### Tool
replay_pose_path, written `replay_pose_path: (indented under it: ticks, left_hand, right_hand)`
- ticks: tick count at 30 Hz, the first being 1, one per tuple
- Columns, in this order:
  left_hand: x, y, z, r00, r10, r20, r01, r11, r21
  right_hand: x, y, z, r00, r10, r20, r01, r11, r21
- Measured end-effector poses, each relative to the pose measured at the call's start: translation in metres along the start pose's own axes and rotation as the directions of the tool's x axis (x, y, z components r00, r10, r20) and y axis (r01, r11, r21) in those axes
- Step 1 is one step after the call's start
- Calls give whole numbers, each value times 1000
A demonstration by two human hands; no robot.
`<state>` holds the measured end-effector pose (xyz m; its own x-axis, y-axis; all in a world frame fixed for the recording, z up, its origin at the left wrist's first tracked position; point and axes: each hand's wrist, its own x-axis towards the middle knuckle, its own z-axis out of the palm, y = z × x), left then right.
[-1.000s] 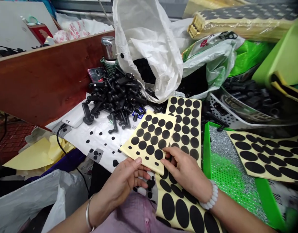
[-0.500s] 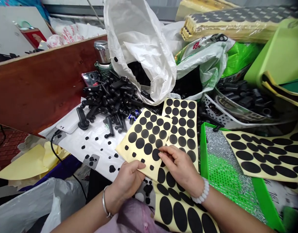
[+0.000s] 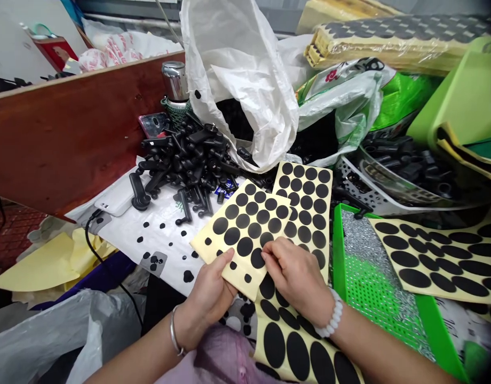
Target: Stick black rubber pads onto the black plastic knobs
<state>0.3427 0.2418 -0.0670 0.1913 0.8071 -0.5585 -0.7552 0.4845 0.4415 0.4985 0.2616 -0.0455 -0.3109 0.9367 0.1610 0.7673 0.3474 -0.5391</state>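
1. One sheet of yellow backing paper [image 3: 239,234] is held tilted at the centre of the view, just above the person's lap. About two dozen large round black pads and a few small ones are carried on it.
2. The left grip [image 3: 209,290] is closed on the sheet's lower edge, with the thumb laid across its face. One metal bangle [image 3: 174,332] is worn on that wrist.
3. The right grip [image 3: 295,274] is set on the sheet's lower right part, with the fingertips [image 3: 269,255] touching its face beside a pad. Whether it is closed on the sheet cannot be told. One white beaded bracelet [image 3: 329,314] is worn on that wrist.
4. Three more sheets are seen: a round-pad sheet [image 3: 305,213] partly covered by the held sheet, an oval-pad sheet [image 3: 293,341] below the hands, and a second oval-pad sheet [image 3: 433,256] at the right, overlapping one green perforated tray [image 3: 338,240].
5. One heap of black plastic parts [image 3: 185,160] is piled beyond the held sheet, partly on a white plastic sheet [image 3: 169,250] scattered with loose black dots.
6. One white power bank [image 3: 115,198], one phone [image 3: 153,125] and one steel flask [image 3: 175,80] are placed beside the heap.
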Motion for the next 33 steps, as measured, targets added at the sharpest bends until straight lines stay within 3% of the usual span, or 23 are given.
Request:
replay_pose_path:
  ticks: [8,14,19,21,23,26,28,29,31,33]
  left_hand:
    - [1,4,2,997,-75,-20,73,994,-78]
    - [-1,5,7,996,-83,10,84,991,-100]
    - [5,3,11,996,3,-89,-7,999,-39]
    - [9,-2,17,997,-25,-72,26,1000,4]
    - [11,-8,23,988,-140,66,136,988,69]
    - [8,-9,27,881,-362,305,288,921,262]
    - [-4,1,21,814,-459,355,317,865,390]
    - [-11,9,16,804,-480,351,308,841,444]
    - [-27,30,3,840,-449,304,226,799,557]
    - [-36,55,-10,940,-272,205,51,707,705]
  right_hand:
    - [-16,-5,-2,949,-315,-2,310,932,-186]
    - [-22,-3,-2,932,-361,-23,357,928,-108]
    - [-39,-18,-21,897,-443,1,441,893,92]
    - [-42,-21,-33,930,-368,-18,364,911,196]
    - [-39,-17,-39,966,-253,-58,258,910,325]
    - [-27,-2,-33,999,30,-20,-14,831,557]
    - [-18,11,-21,978,191,85,-200,737,646]
    - [-15,16,-15,961,242,134,-268,693,669]
    - [-12,26,-5,935,292,200,-345,621,704]
    - [-14,31,-1,919,326,224,-380,573,726]
